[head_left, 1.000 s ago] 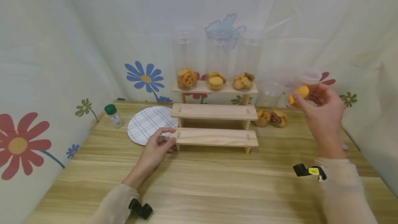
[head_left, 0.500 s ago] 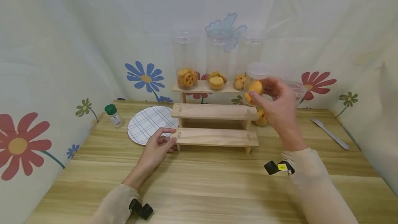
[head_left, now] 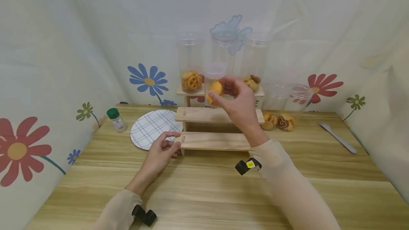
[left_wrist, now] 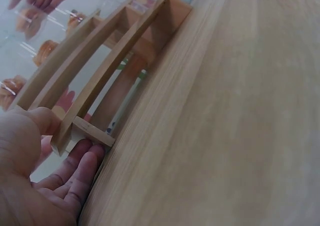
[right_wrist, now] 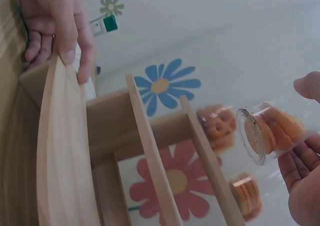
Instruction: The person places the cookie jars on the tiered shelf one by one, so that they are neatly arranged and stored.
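Observation:
My right hand (head_left: pixel 238 104) grips a small clear jar (head_left: pixel 214 89) with a pale lid and orange snack pieces inside. In the head view the jar overlaps the top shelf's middle jar. The right wrist view shows the jar's round base (right_wrist: pixel 252 136) apart from the boards, with fingers around its side. A three-step wooden display stand (head_left: pixel 207 141) stands on the table. My left hand (head_left: pixel 161 150) holds the left end of its lowest step, fingers under the board in the left wrist view (left_wrist: pixel 82 168). Tall clear jars of pretzel biscuits (head_left: pixel 191 80) and cookies (head_left: pixel 252 82) occupy the top step.
Two clear jars of cookies (head_left: pixel 285 121) stand on the table right of the stand. Farther right lies a knife (head_left: pixel 337 137). A checked plate (head_left: pixel 153 127) and a green-capped shaker (head_left: pixel 116 120) are at the left. A flowered curtain (head_left: pixel 105 45) encloses the table.
My right hand has carried the small jar leftward from beyond the right-hand jars to in front of the stand's top step. The knife has come into sight. My left hand stays on the lowest step.

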The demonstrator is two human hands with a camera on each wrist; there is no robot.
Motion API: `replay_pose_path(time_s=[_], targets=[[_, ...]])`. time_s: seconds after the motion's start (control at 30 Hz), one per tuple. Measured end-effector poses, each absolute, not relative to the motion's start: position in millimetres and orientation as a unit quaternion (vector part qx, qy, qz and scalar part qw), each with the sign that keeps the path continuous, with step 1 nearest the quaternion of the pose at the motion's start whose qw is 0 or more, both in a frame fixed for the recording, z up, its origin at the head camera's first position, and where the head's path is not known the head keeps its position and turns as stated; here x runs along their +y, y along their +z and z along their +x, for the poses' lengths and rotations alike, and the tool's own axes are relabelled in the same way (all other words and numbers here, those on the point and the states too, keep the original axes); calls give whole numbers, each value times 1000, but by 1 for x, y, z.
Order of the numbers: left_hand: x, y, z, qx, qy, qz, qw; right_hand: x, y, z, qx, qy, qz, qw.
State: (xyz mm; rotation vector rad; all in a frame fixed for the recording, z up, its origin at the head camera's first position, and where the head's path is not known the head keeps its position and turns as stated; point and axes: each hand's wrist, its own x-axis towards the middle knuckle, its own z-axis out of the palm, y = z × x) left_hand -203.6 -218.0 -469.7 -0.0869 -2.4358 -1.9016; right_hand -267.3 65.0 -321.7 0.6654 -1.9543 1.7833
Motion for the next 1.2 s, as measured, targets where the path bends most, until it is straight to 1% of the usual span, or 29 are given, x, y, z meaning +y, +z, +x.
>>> replay_pose_path(time_s=[0.3, 0.57, 0.83, 1.2], targets=[[-219, -469, -203, -788, -614, -34, 23, 21, -337, -273, -700, 655, 237, 154], [-218, -469, -203, -789, -614, -34, 23, -5, -354, -279, -708, 654, 230, 134], [-218, -468, -202, -789, -613, -35, 25, -16, -369, -283, -745, 623, 197, 131], [-218, -468, -202, -790, -611, -34, 25, -18, -376, -283, -775, 584, 200, 134]])
